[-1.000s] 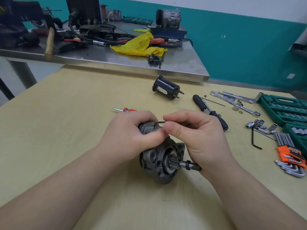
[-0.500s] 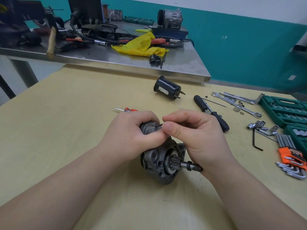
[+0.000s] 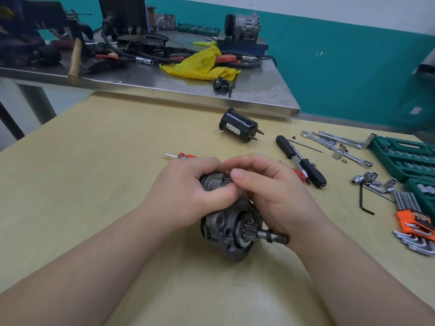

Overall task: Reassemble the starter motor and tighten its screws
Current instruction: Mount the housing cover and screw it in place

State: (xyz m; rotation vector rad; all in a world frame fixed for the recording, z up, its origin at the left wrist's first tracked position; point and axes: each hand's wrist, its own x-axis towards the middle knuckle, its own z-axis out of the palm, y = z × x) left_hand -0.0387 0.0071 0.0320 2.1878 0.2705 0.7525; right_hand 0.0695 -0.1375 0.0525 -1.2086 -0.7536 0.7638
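The grey starter motor housing point(image 3: 226, 234) lies on the yellow table point(image 3: 94, 184), its pinion gear and shaft point(image 3: 270, 236) pointing right toward me. My left hand point(image 3: 188, 196) grips the upper rear of the housing. My right hand point(image 3: 266, 187) pinches a thin dark screw point(image 3: 227, 178) between thumb and fingers, held against the top of the housing beside my left thumb. The black cylindrical motor body point(image 3: 239, 125) lies apart, farther back on the table.
A black-handled driver point(image 3: 301, 161) and a red screwdriver point(image 3: 183, 156) lie just behind my hands. Wrenches point(image 3: 336, 147), sockets point(image 3: 369, 180), hex keys in an orange holder point(image 3: 414, 222) and green tool cases point(image 3: 404, 156) sit at right. A cluttered steel bench point(image 3: 164, 83) stands behind.
The screw has gone deeper into the housing, so less of it shows between my fingers. My right fingers have closed in toward my left thumb. The housing stays put.
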